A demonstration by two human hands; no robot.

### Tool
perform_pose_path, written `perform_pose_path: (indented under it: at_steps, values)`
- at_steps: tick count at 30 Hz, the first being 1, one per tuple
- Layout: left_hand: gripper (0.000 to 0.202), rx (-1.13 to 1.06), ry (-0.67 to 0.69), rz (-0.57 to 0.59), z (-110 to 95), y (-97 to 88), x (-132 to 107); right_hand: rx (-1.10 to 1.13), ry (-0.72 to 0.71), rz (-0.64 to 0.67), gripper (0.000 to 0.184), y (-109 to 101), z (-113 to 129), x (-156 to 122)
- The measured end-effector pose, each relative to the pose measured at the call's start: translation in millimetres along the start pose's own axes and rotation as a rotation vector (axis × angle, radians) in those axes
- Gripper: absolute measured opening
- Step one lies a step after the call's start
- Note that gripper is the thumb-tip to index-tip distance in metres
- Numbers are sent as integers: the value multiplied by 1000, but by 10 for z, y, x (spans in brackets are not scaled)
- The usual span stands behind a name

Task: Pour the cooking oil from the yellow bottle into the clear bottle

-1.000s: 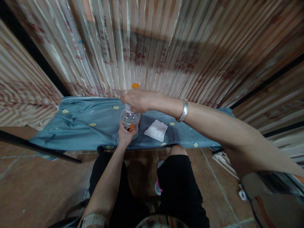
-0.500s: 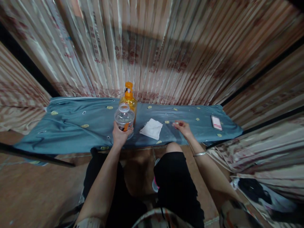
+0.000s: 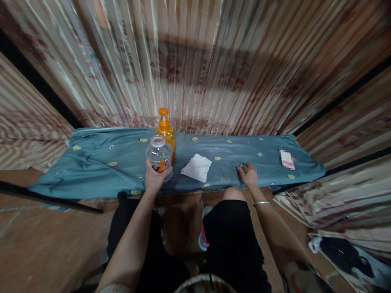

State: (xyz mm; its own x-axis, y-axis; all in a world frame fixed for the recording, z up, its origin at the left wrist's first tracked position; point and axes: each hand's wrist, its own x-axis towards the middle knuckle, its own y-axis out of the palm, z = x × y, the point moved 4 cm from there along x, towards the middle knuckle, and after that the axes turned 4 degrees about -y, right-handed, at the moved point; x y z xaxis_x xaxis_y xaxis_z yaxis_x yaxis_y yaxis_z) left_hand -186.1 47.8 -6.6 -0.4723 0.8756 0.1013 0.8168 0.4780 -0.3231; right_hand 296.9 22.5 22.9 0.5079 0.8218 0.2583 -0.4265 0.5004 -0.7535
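My left hand [image 3: 154, 177] is wrapped round a clear plastic bottle [image 3: 159, 156] with an orange label; its mouth is uncapped. The bottle stands upright on a table covered by a blue-grey cloth [image 3: 100, 162]. My right hand [image 3: 249, 175] rests on the cloth near the front edge, fingers curled over a small pale object [image 3: 242, 167] that could be the bottle's cap. An orange pump bottle [image 3: 165, 131] stands just behind the clear bottle. A folded white tissue [image 3: 197, 167] lies between my two hands.
A small blurred card [image 3: 286, 159] lies at the cloth's right end. Striped curtains [image 3: 198, 69] hang close behind and at both sides. My knees in black shorts [image 3: 227, 236] are under the table's front edge. Fabric and a dark item lie on the floor at lower right.
My right hand left the bottle's top, swung right and came down onto the cloth with a small object. The bottle now shows an open mouth. My left hand kept its hold.
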Motion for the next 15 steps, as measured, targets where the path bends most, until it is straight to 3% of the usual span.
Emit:
perform_pose_path:
  at_steps: [6,12,15]
  values:
    - [98,-30,-72,19,11,20,-43,106,-74,49,31,133,309,-115]
    - [105,-98,-90,46,23,64,-52,315,-301,366,25,379,1105,-471]
    - [106,-113,-96,39,57,74,-60,368,-423,457,23,477,1493,-596]
